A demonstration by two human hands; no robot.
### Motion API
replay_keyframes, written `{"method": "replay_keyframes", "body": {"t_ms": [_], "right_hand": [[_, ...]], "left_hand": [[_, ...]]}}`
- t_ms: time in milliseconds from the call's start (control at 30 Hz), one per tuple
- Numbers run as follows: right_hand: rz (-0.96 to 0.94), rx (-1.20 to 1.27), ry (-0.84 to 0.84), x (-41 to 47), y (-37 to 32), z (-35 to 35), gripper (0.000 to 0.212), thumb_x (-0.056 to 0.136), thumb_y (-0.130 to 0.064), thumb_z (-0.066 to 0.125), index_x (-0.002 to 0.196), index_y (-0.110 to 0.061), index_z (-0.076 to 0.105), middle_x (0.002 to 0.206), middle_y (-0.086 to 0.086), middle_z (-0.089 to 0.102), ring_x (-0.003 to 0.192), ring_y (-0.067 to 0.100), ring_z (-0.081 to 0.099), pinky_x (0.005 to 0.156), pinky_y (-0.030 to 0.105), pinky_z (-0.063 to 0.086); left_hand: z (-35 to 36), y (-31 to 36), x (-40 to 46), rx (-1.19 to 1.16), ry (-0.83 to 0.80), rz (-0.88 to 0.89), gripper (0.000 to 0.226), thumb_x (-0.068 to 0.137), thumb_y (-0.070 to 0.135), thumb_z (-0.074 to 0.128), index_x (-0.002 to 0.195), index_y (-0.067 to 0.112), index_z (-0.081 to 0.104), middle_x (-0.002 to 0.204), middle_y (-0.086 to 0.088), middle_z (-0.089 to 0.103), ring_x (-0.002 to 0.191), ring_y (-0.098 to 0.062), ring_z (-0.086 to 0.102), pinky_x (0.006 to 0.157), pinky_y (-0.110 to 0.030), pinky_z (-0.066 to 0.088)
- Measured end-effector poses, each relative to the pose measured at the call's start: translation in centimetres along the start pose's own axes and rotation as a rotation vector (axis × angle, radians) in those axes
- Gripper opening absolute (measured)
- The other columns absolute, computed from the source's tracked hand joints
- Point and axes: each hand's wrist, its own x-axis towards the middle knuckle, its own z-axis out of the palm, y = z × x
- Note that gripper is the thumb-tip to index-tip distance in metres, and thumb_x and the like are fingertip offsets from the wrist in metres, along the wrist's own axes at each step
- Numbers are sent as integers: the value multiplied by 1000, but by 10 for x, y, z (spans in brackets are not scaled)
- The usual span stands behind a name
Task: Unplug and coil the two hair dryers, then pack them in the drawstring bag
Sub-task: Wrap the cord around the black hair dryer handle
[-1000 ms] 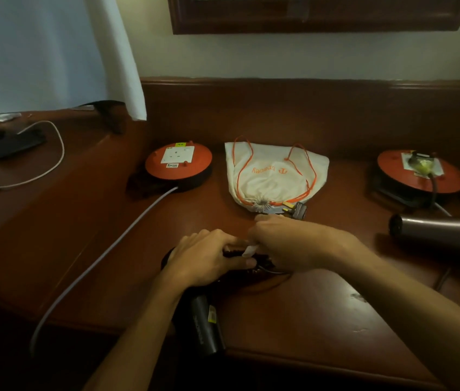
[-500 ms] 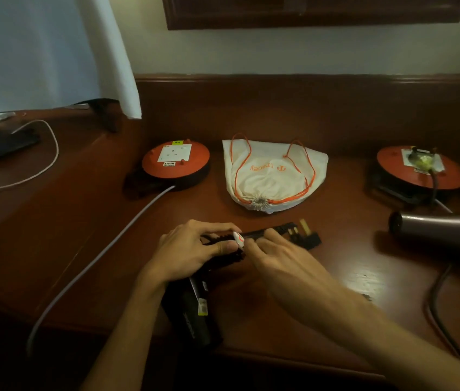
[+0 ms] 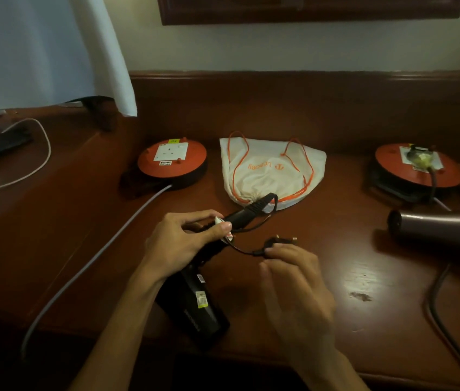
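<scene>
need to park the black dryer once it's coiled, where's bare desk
Bare desk lies between the right hand and the grey dryer, and left of the white cable. It's crowded in front of the bag, where the left hand holds the black dryer.

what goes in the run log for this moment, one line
left hand: grips black dryer handle | right hand: holds its plug | second dryer: plugged in | bag: shut

Black dryer [image 3: 195, 303] lies unplugged, mauve dryer [image 3: 443, 231] plugged in, cream drawstring bag [image 3: 265, 170] cinched shut.
</scene>
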Motion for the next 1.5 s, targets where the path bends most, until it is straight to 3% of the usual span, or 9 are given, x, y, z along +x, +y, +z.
{"method": "replay_keyframes", "body": {"t_ms": [167, 267, 400, 567, 700, 833, 933, 1267, 1500], "right_hand": [[877, 329, -129, 13, 23, -9, 49, 85, -48, 73, 123, -23, 57, 110, -3, 68, 90, 13, 68, 71, 24, 55], [1107, 856, -156, 18, 32, -1, 48, 89, -32, 72, 130, -14, 55, 111, 8, 73, 70, 33, 68, 52, 33, 52], [1042, 954, -133, 26, 34, 9, 28, 96, -13, 64, 122, -7, 58, 110, 25, 65, 60, 32, 63, 49, 32, 49], [1002, 874, -262, 36, 44, 25, 29, 97, -13, 64, 123, -2, 56, 83, 30, 67, 44, 23, 55, 44, 29, 42], [840, 780, -335, 48, 52, 28, 22, 99, -8, 61, 118, 0, 55, 66, 24, 61, 42, 22, 52, 44, 31, 42], [752, 753, -304, 48, 55, 27, 17, 98, -1, 61, 113, 4, 55, 71, 22, 61, 47, 24, 53, 47, 35, 45], [782, 724, -272, 48, 61, 27, 24, 97, -5, 63, 119, -1, 55, 74, 14, 69, 49, 23, 60, 47, 35, 50], [757, 911, -283, 59, 69, 14, 25, 96, -5, 63, 120, 1, 57, 92, 23, 71, 56, 30, 64, 51, 34, 54], [654, 896, -445, 66, 67, 9, 39, 95, -5, 63, 133, -7, 58, 99, 31, 67, 64, 35, 64, 59, 37, 56]], "left_hand": [[4, -4, -4, 86, 80, 43, 47, 66, 80, 75, 97, 45, 79, 89, 16, 79, 84, -9, 76, 81, -50, 62], [5, -3, -6, 79, 89, 46, 47, 66, 81, 74, 97, 46, 79, 91, 17, 78, 86, -9, 76, 81, -50, 62], [5, -1, -9, 66, 74, 45, 47, 66, 78, 77, 98, 43, 79, 92, 13, 79, 87, -11, 76, 81, -51, 62], [2, 13, -16, -213, -101, -24, 37, 74, 42, 86, 99, 14, 80, 91, -25, 75, 72, -28, 71, 67, -38, 56], [5, 15, -18, -40, -220, 38, 46, 78, 55, 84, 105, 19, 77, 83, -8, 74, 70, -21, 67, 67, -41, 49], [12, 12, -18, 348, -101, 54, 49, 69, 84, 68, 104, 51, 73, 85, 19, 74, 82, -5, 70, 78, -37, 54], [19, 17, -14, 435, -86, 69, 42, 73, 82, 66, 98, 49, 70, 86, 20, 74, 80, 0, 68, 74, -34, 56], [32, 25, -7, -4, -254, 104, 31, 90, 46, 73, 102, 19, 63, 93, -6, 74, 78, -13, 69, 69, -29, 53], [26, 21, -5, -132, -203, 77, 31, 84, 33, 80, 104, 14, 65, 88, -1, 75, 80, -12, 71, 71, -23, 53]]}}
